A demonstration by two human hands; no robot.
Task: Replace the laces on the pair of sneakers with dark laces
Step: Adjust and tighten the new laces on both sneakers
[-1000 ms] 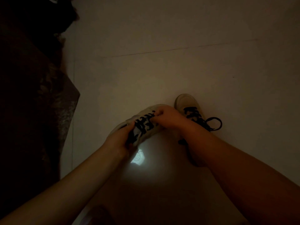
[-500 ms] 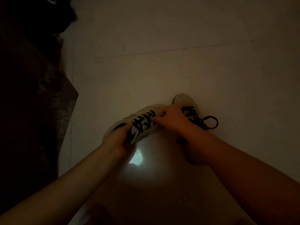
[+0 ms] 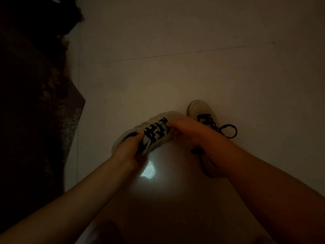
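While two hands (image 3: 129, 148) (image 3: 186, 129) grip one sneaker (image 3: 151, 131), another (image 3: 202, 111) lies beside.

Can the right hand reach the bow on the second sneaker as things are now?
Probably yes. The bow lies on open floor just beside the right hand, nothing covering it. But that hand pinches the lace of the near sneaker, so it must let go first.

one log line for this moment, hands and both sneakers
left hand: grips held sneaker | right hand: pinches dark lace | second sneaker: on floor, dark-laced, bow tied
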